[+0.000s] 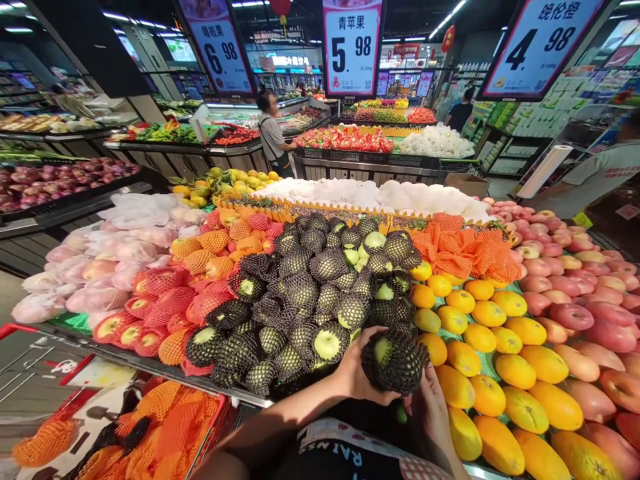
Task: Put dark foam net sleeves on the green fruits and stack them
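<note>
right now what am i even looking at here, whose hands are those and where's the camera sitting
The single picture comes from a camera worn on a person's head, looking forward and down, so the two bare hands at the bottom are that person's own. The left hand and the right hand together hold a green apple in a black net sleeve. In front of them is a shop fruit stand: a pile of netted green apples in the middle, oranges on the right, red-netted fruit on the left. A cart with loose orange nets stands at lower left. Price signs hang overhead, and another person stands further back.
</note>
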The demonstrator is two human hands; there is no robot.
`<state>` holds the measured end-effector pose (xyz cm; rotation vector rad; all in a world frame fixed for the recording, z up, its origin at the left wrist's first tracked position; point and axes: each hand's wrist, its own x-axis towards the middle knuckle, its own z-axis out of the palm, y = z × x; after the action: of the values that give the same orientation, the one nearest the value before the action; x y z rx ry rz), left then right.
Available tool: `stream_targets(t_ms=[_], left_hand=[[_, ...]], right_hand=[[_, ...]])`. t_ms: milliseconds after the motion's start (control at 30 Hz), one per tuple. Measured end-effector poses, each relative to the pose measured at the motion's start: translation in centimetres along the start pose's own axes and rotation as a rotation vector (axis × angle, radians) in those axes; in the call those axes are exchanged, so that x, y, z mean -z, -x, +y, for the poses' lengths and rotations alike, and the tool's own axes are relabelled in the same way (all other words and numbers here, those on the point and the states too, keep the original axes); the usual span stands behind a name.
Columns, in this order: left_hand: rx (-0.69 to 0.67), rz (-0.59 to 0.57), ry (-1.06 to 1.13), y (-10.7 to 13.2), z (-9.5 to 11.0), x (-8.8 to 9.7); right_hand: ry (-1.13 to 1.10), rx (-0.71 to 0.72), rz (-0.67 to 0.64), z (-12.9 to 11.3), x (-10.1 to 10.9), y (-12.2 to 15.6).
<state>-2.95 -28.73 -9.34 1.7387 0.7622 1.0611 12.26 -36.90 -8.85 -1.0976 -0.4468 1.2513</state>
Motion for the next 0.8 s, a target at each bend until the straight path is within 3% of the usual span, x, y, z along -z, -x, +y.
stream_targets(t_ms=[100,167,233,333,433,500,633,800], left_hand=[[-0.033,0.124,0.030,-1.0,-1.1,2.3],[-0.008,0.250,0.049,-2.5,-1.6,5.4],[0.057,0.387,0.006,-4.9,-1.7,9.5],[0.152,0.636,-0.166,-9.9,-1.5,16.7],[0.312,0.713,-0.428,-15.3,-1.5,22.8],[0.351,0.727,-0.497,-18.5,-1.5,25.5],[0.450,0.663,-0.618,-23.4,-2.1,27.3],[0.469,0.407,-0.774,-26.7,-4.0,26.0]], right_hand=[[-0.061,-0.050,-0.106,0.0,-0.4,-0.8],[-0.028,-0.057,-0.198,0.3,-0.3,-1.2],[0.005,-0.051,-0.253,0.6,0.0,-1.5],[0.006,-0.018,-0.233,0.9,0.7,-2.0],[0.039,0.031,-0.176,0.6,0.9,-2.5],[0.063,0.051,-0.129,0.1,0.6,-2.6],[0.057,0.068,-0.050,-0.5,-0.1,-2.6],[0.054,0.051,-0.058,-0.2,1.1,-3.3]])
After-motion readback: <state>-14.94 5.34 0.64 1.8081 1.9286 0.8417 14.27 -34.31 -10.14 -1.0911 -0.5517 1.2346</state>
